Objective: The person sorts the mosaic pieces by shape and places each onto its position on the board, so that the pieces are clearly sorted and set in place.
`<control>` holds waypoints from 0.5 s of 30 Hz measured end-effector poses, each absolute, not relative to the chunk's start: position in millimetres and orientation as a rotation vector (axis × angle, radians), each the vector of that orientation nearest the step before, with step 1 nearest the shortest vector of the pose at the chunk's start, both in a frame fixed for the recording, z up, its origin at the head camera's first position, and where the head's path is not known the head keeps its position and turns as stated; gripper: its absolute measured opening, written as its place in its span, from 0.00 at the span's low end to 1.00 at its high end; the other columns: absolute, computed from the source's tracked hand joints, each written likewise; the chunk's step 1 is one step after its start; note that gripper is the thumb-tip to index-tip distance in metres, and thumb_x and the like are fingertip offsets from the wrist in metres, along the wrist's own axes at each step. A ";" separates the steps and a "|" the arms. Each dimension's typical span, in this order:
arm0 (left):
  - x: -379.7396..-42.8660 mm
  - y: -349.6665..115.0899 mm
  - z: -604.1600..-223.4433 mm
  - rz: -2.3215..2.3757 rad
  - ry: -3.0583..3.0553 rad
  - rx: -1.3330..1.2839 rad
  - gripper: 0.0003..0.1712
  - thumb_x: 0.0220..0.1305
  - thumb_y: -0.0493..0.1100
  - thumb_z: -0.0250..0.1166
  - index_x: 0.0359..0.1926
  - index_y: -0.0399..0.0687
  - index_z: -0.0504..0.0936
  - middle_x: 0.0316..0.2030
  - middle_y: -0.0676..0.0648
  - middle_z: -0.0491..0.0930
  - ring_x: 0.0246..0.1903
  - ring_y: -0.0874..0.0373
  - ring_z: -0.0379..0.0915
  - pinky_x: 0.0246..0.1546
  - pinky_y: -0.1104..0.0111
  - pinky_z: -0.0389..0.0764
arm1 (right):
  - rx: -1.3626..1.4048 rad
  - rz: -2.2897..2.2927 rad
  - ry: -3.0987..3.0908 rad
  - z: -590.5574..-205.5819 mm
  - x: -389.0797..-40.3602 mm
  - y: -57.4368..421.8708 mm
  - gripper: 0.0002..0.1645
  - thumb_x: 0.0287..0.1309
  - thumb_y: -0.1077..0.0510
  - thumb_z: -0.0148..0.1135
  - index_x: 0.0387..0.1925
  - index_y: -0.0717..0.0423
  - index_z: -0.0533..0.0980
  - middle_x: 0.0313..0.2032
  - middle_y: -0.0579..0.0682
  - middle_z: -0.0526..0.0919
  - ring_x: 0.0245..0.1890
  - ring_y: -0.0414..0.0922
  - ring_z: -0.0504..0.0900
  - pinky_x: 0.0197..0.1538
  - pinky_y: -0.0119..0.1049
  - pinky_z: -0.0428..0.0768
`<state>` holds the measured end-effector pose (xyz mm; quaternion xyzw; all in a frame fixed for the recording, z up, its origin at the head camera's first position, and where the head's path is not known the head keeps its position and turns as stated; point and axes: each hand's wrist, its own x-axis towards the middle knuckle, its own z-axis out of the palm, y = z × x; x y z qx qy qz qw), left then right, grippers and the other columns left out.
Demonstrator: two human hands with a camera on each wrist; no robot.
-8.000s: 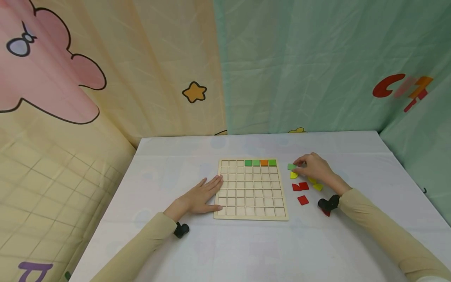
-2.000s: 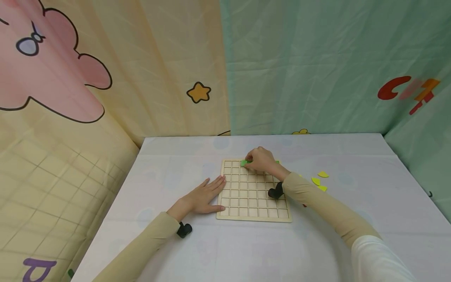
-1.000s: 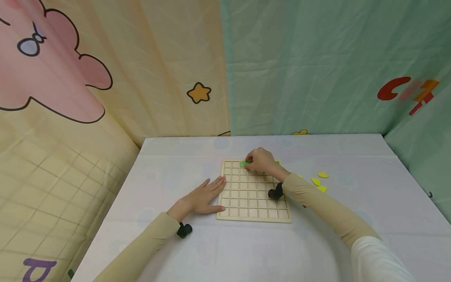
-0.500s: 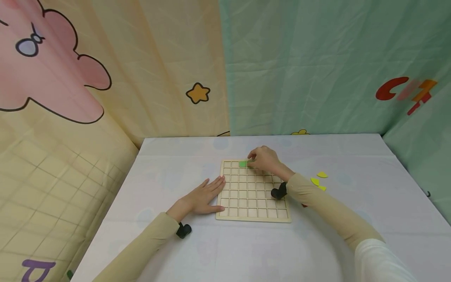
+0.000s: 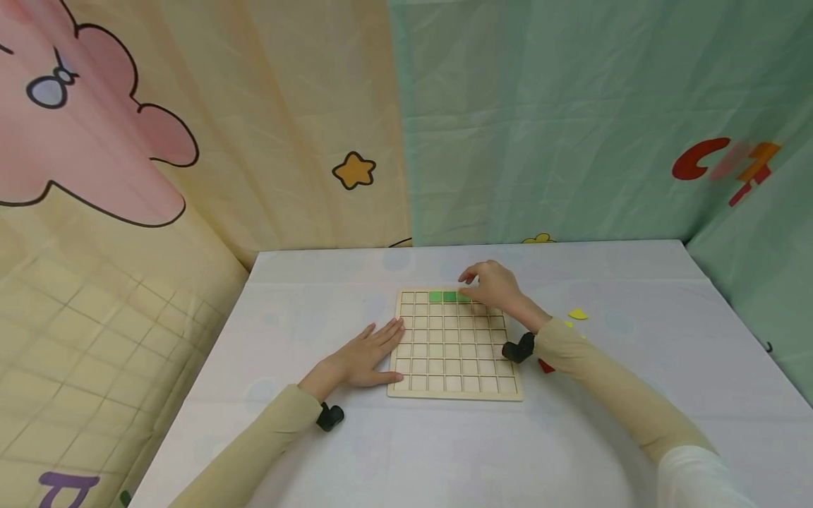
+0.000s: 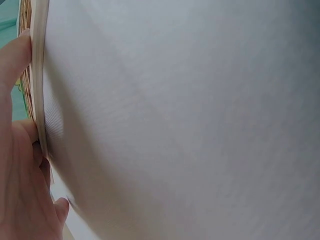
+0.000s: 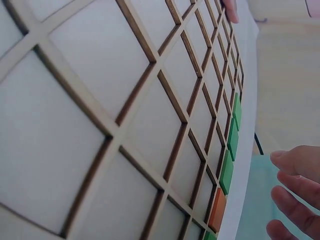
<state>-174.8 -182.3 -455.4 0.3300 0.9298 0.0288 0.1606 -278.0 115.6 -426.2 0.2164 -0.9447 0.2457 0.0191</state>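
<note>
A curtained booth point(image 5: 571, 106) — cartoon-printed drapes point(image 5: 286, 92) behind and beside a white-covered table point(image 5: 444, 451).

White tabletop point(image 5: 444, 451) is spreading wide, cream curtain point(image 5: 286, 106) is hanging along its left and far edges, green curtain point(image 5: 546, 120) is draping behind its far right corner, pink cartoon figure point(image 5: 89, 159) is showing beyond the far left corner, soft light is falling

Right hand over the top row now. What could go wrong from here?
1. Right sleeve partly hides the yellow pieces, and a red piece shows right by it; a careless arm move might scatter them.
2. Left hand rests at the left edge of the board; a knock at the far side might still turn it.
3. Right hand is close to the green tiles; its fingers could clip one.
</note>
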 end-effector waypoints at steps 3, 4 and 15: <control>-174.4 -182.1 -455.8 0.091 2.656 0.939 0.53 0.65 0.71 0.48 0.76 0.44 0.39 0.77 0.47 0.34 0.76 0.55 0.30 0.75 0.51 0.40 | 0.651 0.789 -2.936 -424.2 -274.4 122.5 0.15 0.54 0.50 0.69 0.42 0.53 0.85 0.38 0.52 0.86 0.37 0.49 0.80 0.37 0.44 0.80; -174.2 -181.9 -455.7 0.094 2.655 0.938 0.53 0.65 0.71 0.48 0.76 0.44 0.39 0.77 0.47 0.34 0.76 0.55 0.30 0.75 0.51 0.40 | 0.641 0.795 -2.939 -423.7 -273.2 124.8 0.15 0.54 0.50 0.69 0.42 0.53 0.85 0.39 0.52 0.86 0.37 0.49 0.80 0.38 0.44 0.80; -172.6 -180.6 -452.0 0.117 2.651 0.933 0.53 0.66 0.70 0.49 0.76 0.43 0.40 0.77 0.46 0.35 0.76 0.54 0.31 0.75 0.50 0.40 | 0.581 0.806 -2.935 -417.5 -265.3 151.4 0.16 0.55 0.50 0.68 0.44 0.53 0.84 0.40 0.52 0.86 0.39 0.50 0.78 0.39 0.44 0.79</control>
